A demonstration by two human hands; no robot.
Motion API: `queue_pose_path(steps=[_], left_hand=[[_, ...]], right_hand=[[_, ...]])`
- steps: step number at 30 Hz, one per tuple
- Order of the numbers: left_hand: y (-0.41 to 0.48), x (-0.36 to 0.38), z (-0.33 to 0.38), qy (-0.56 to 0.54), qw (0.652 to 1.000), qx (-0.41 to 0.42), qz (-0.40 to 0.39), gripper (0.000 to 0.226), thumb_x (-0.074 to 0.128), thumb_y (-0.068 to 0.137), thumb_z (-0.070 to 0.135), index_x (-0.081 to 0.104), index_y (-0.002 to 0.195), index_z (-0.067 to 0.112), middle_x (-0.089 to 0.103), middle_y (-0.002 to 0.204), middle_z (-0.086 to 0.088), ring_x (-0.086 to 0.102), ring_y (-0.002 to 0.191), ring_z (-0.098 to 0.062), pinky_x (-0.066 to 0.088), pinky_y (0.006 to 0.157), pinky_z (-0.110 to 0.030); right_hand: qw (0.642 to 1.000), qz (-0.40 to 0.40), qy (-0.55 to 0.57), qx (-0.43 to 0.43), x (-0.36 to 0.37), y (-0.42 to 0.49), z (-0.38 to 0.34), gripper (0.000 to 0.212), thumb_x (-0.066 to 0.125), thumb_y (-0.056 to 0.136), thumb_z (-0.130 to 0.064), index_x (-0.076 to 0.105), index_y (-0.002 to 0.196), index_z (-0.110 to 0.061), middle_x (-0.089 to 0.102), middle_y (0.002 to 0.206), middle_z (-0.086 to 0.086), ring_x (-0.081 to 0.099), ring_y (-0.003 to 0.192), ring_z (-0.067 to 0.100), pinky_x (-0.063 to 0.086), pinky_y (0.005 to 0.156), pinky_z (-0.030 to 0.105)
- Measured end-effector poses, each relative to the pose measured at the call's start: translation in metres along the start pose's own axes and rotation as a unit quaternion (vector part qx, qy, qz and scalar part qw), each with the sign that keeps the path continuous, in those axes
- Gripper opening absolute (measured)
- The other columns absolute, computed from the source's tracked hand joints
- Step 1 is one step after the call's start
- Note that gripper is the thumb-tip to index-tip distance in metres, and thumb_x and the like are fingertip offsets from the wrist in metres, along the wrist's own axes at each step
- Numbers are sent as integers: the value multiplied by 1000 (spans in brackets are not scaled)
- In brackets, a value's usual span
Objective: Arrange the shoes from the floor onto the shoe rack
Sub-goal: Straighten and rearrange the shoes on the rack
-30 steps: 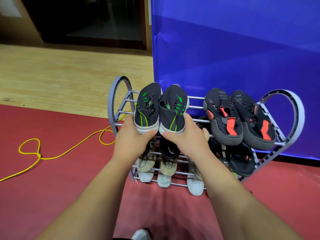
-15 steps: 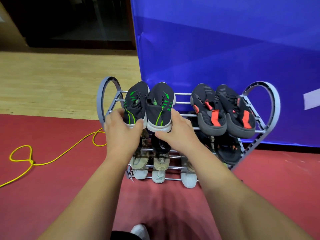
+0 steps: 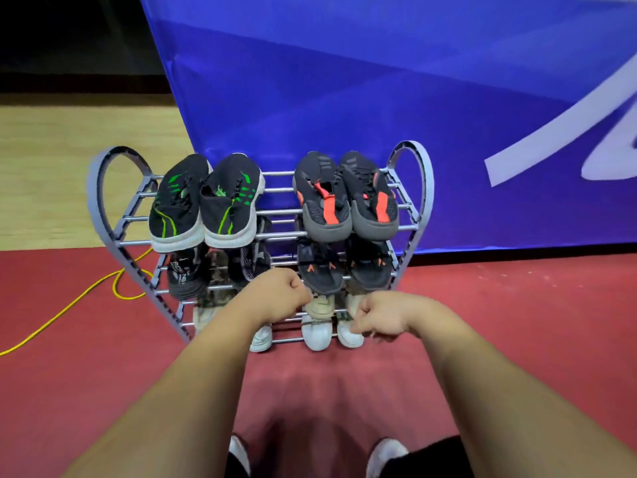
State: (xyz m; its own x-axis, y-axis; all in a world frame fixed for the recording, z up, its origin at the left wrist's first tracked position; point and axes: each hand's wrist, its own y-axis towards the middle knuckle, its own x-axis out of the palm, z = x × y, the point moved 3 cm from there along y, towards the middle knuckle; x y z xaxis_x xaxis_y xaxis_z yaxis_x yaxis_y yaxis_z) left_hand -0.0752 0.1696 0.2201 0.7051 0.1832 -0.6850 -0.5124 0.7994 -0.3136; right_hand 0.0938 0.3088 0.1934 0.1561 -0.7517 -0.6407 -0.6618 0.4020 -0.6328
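Note:
A grey shoe rack (image 3: pixel 103 215) with heart-shaped ends stands against a blue banner. On its top shelf sit a black pair with green stripes (image 3: pixel 206 205) at the left and a black pair with orange patches (image 3: pixel 344 198) at the right. Darker shoes fill the middle shelf (image 3: pixel 320 274), pale ones the bottom (image 3: pixel 317 331). My left hand (image 3: pixel 279 293) and my right hand (image 3: pixel 377 317) hang in front of the lower shelves, fingers curled, holding nothing, apart from the shoes.
A yellow cable (image 3: pixel 79 298) loops over the red floor left of the rack. The blue banner (image 3: pixel 379 98) rises right behind the rack. Wooden flooring (image 3: pixel 51 174) lies at the far left. My own white shoes (image 3: pixel 386 453) show at the bottom edge.
Both hands have let go of the green-striped pair, which now rests on the top shelf, and have drawn back down toward me with fingers curled. The view has shifted right.

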Motion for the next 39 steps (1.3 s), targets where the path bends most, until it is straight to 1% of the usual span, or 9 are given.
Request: queue_pose_path(steps=[3, 6, 9, 13, 18, 24, 30, 35, 39], left_hand=[[20, 20, 7, -39, 998, -37, 23, 17, 70, 79, 25, 58, 71, 17, 54, 62, 0, 46, 57, -19, 47, 63, -35], [45, 37, 9, -55, 995, -59, 56, 20, 71, 80, 28, 57, 88, 16, 63, 84, -2, 55, 74, -22, 45, 71, -33], [66, 50, 11, -74, 991, -82, 79, 40, 71, 78, 33, 58, 110, 14, 67, 109, -7, 62, 102, -28, 51, 89, -38], [83, 62, 11, -86, 986, -110, 89, 47, 69, 75, 35, 57, 115, 13, 63, 117, -10, 60, 106, -31, 52, 95, -43], [100, 71, 1, -29, 989, -128, 76, 27, 61, 72, 35, 60, 92, 16, 58, 114, -14, 54, 101, -29, 52, 93, -38], [102, 72, 3, -13, 992, -102, 70, 6, 59, 85, 17, 57, 85, 11, 55, 84, -6, 36, 115, -27, 43, 97, -34], [101, 59, -4, -66, 986, -111, 109, 19, 66, 82, 28, 67, 95, 14, 71, 97, -8, 65, 97, -31, 55, 86, -39], [92, 45, -6, -222, 952, -127, 170, 24, 65, 87, 34, 60, 85, 11, 70, 85, -8, 63, 78, -27, 55, 81, -46], [85, 40, -10, -359, 909, -145, 151, 22, 55, 102, 33, 58, 98, 12, 58, 83, -7, 57, 72, -21, 49, 60, -33]], right_hand=[[988, 56, 125, 72, -4, 12, 50, 25, 70, 76, -35, 65, 85, -13, 67, 79, 15, 58, 62, 26, 46, 59, 34], [959, 115, 235, 107, -10, 21, 80, 23, 69, 89, -33, 66, 92, -10, 68, 85, 10, 62, 68, 25, 48, 63, 34], [905, 152, 376, 125, -14, 35, 95, 24, 67, 96, -36, 64, 99, -12, 67, 88, 6, 62, 75, 23, 48, 65, 29], [819, 152, 538, 132, -12, 60, 93, 29, 65, 97, -39, 63, 108, -13, 69, 103, 12, 69, 88, 29, 55, 71, 33], [732, 119, 657, 136, -1, 90, 79, 37, 67, 97, -34, 61, 125, -9, 67, 120, 20, 72, 93, 29, 57, 65, 35], [638, 123, 751, 116, 5, 108, 69, 25, 55, 102, -6, 62, 125, -1, 75, 96, 17, 73, 83, 27, 58, 67, 35], [567, 97, 816, 57, -3, 93, 73, 31, 54, 103, -7, 59, 133, 0, 76, 110, 20, 78, 87, 29, 63, 62, 31], [595, 73, 800, -19, -11, 63, 83, 26, 50, 105, -7, 65, 125, -12, 76, 115, 15, 76, 97, 26, 57, 84, 32], [634, 65, 770, -28, -21, 47, 85, 27, 52, 104, -10, 66, 126, -15, 76, 114, 13, 77, 90, 25, 58, 75, 30]])
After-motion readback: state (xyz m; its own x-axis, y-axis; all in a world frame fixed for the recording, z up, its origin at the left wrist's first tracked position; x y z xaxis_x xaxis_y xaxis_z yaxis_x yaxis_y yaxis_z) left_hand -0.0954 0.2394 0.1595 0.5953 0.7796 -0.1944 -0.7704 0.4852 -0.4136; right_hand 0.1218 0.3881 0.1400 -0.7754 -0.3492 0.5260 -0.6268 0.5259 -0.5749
